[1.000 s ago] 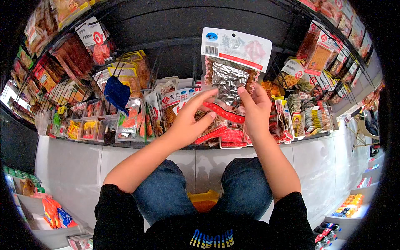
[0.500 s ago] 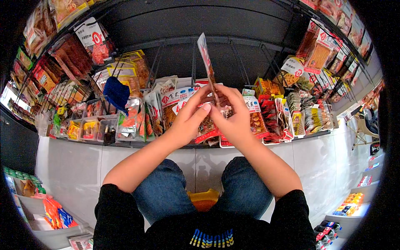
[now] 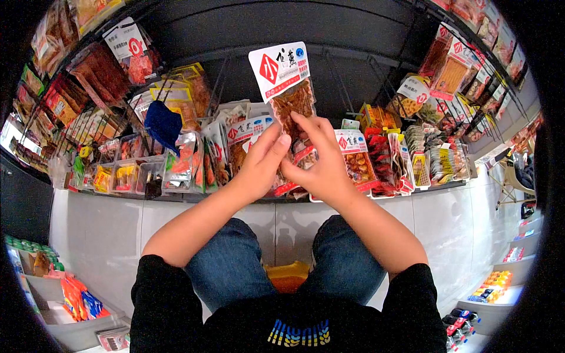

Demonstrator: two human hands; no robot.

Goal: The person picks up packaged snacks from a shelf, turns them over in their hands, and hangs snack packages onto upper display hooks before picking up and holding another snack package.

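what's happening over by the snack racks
A person sitting at a shop display holds up a snack packet with both hands, the left and the right, its white printed header facing them. More packets stand in a row just below it, and others hang from racks on both sides. A dark blue object hangs to the left.

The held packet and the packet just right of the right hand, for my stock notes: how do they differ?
The held packet is raised by the left hand and right hand; the shelf packet sits lower, in neither.
The held packet's contents look brown; the shelf packet's look redder and chunkier.
Both have white headers with red diamonds.
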